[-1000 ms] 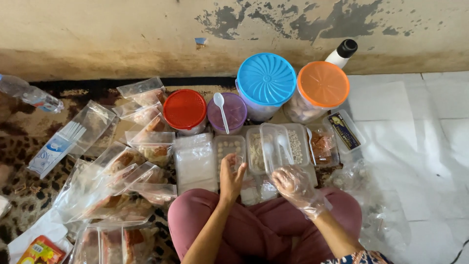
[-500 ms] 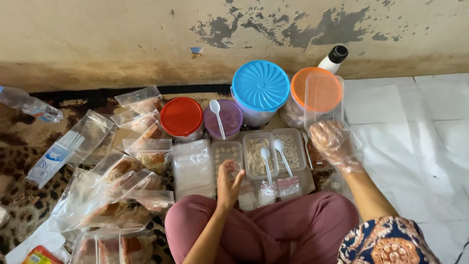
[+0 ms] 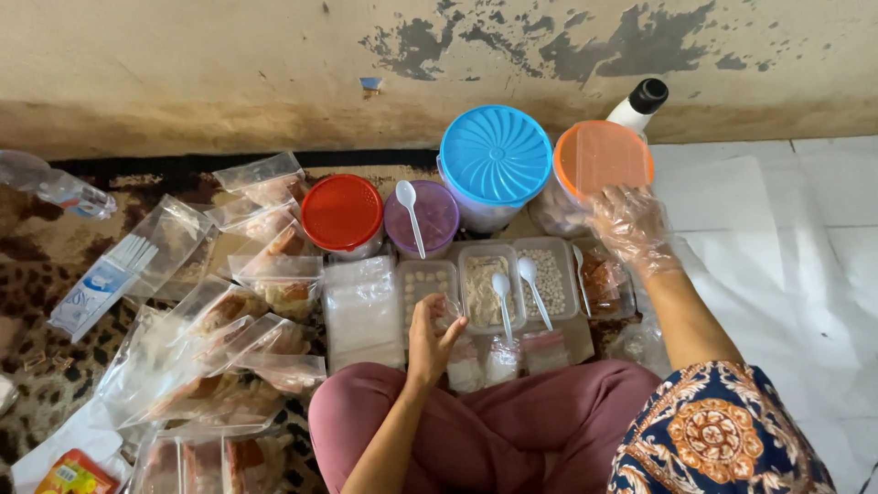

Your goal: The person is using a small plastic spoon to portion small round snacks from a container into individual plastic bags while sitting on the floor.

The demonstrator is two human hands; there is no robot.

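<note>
Two hands work apart: the gloved right hand [image 3: 631, 224] lifts a clear lid [image 3: 605, 157] before the orange-lidded jar [image 3: 599, 165], fingers spread wide, while the bare left hand [image 3: 430, 334] pinches a small bag [image 3: 448, 311] over the open trays [image 3: 489, 288], keeping them uncovered for filling.

A red-lidded tub [image 3: 342, 213] and a purple tub [image 3: 422, 218] with a white spoon [image 3: 409, 209] across its top stand before the stained wall [image 3: 274, 64], beside a large jar with a blue ribbed lid [image 3: 495, 155]. A white bottle with a black cap [image 3: 639, 104] stands behind. Filled clear bags [image 3: 229, 316] lie over the leopard-print rug [image 3: 37, 274], near a plastic water bottle [image 3: 55, 186].
</note>
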